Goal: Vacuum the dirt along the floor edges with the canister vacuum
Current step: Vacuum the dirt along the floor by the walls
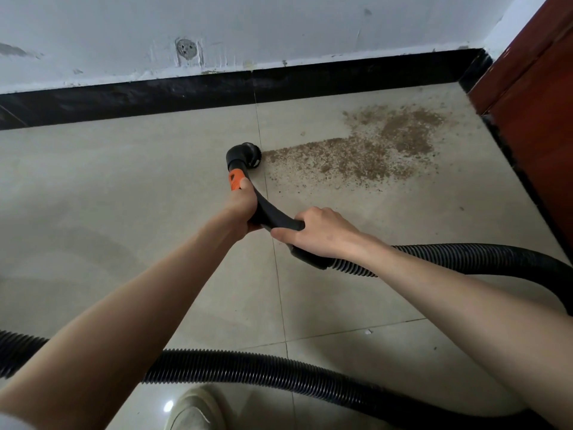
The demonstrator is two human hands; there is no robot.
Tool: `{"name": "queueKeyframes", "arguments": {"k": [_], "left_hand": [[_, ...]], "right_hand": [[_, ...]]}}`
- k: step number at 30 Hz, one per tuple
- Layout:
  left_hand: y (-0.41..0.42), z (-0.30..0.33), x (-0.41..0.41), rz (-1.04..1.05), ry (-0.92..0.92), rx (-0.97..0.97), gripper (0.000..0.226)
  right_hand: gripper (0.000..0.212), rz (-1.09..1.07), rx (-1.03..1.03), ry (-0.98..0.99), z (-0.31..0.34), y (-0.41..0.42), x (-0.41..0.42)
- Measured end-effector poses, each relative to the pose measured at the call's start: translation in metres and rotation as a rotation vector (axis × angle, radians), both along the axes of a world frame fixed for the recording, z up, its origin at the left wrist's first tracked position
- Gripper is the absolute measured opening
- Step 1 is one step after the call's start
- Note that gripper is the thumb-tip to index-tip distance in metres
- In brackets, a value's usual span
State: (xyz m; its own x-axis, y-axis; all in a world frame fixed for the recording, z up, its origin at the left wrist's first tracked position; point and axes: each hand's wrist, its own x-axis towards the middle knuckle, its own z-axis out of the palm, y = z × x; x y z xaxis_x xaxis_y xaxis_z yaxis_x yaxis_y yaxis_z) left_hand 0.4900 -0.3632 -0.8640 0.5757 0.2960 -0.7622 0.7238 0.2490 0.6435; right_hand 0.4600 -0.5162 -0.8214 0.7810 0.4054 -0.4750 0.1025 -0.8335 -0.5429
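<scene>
Both hands clamp the wand, left hand (240, 209) forward, right hand (319, 232) behind; nozzle (248, 155) on tile at dirt (372, 150) patch's left tip, most dirt toward the corner still unvacuumed.

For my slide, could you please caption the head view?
Both hands guide the vacuum nozzle into the dirt patch near the baseboard.

Open floor (108, 187) is available to the left of the brush nozzle (246, 155). Passage to the far side is closed off by the black skirting (186, 91) and wall (279, 29). The right side is bounded by a red-brown door (533, 88). The near floor is crossed by the ribbed hose (248, 367), beside a shoe (195, 408).
</scene>
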Motion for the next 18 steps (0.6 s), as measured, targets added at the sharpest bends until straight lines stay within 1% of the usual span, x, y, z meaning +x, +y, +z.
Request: {"name": "queueKeyframes", "arguments": {"k": [7, 11, 18], "left_hand": [[-0.025, -0.004, 0.009, -0.039, -0.002, 0.056, 0.055], [-0.038, -0.006, 0.015, -0.064, -0.011, 0.078, 0.041], [-0.066, -0.007, 0.024, -0.117, -0.012, 0.123, 0.031]], "right_hand": [[0.054, -0.033, 0.03, 0.009, -0.007, -0.023, 0.004], [0.056, -0.059, 0.05, 0.016, -0.012, -0.037, 0.006], [0.054, -0.106, 0.089, 0.028, -0.016, -0.063, 0.009]]}}
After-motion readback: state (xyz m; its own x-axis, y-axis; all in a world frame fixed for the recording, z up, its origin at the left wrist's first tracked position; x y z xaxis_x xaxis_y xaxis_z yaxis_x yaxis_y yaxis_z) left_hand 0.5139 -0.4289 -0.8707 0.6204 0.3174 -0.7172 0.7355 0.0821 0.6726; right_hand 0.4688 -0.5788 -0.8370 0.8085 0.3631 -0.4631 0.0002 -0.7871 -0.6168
